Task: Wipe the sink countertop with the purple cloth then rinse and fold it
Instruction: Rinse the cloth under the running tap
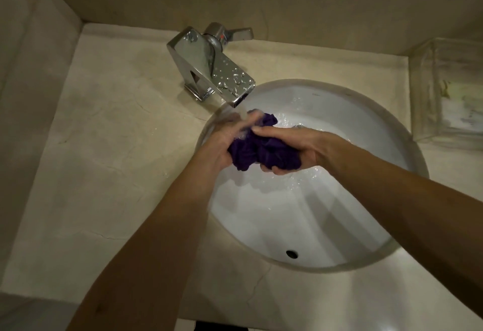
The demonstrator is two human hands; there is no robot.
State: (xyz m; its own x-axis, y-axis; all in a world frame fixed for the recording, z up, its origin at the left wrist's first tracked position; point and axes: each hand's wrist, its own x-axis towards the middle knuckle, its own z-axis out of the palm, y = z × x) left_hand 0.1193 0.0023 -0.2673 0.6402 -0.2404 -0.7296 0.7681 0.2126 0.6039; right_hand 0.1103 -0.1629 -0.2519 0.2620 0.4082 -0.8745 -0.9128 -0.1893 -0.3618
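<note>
A person's two bare hands bunch a wet purple cloth [264,147] under running water, above the far left part of a white oval sink [300,228]. The left hand [224,137] grips the left side of the wad, its fingers curled around the fabric and reaching up into the stream. The right hand [290,147] clamps the right side, thumb laid across the top and fingers wrapped underneath. The two hands sit close together, the cloth crumpled between them and clear of the basin floor.

Water falls from the spout of a chrome faucet [211,69], which stands on the countertop [104,134] at the sink's far left rim and is beaded with droplets; its lever [235,34] points right. Water ripples across the basin beneath the hands. An overflow hole [292,253] shows in the near wall of the sink. A clear glass container [447,90] stands at the countertop's far right corner, well apart from the hands.
</note>
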